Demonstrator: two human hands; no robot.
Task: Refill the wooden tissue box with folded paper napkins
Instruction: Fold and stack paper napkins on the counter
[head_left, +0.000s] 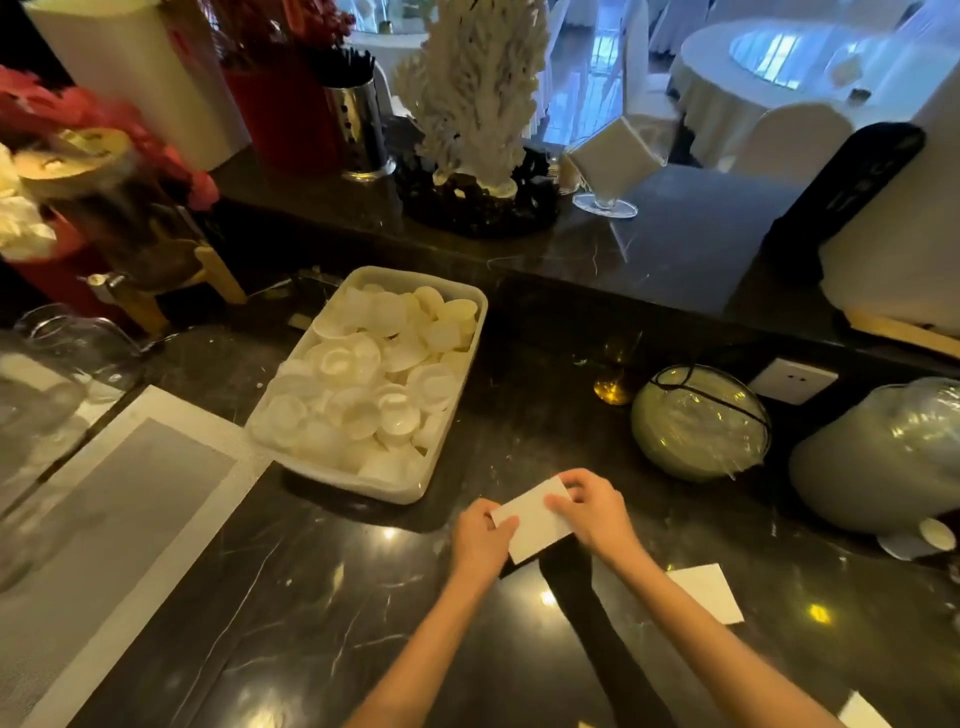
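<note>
A white folded paper napkin (535, 519) lies flat on the dark marble counter, held at both ends. My left hand (480, 535) pinches its left edge with the thumb on top. My right hand (592, 506) grips its right end, fingers curled over the top edge. Another white napkin (709, 592) lies on the counter to the right of my right forearm. A corner of a third white sheet (865, 712) shows at the bottom right. A dark long shape (597, 623) runs under my hands toward me. I see no wooden tissue box.
A white plastic tub (470, 364) full of small white dishes stands behind my hands to the left. A grey placemat (104, 519) lies at the left. Plastic-wrapped bowls (698, 421) and a wall socket (792, 379) sit at the right. Vases and a coral ornament (478, 93) stand on the raised ledge.
</note>
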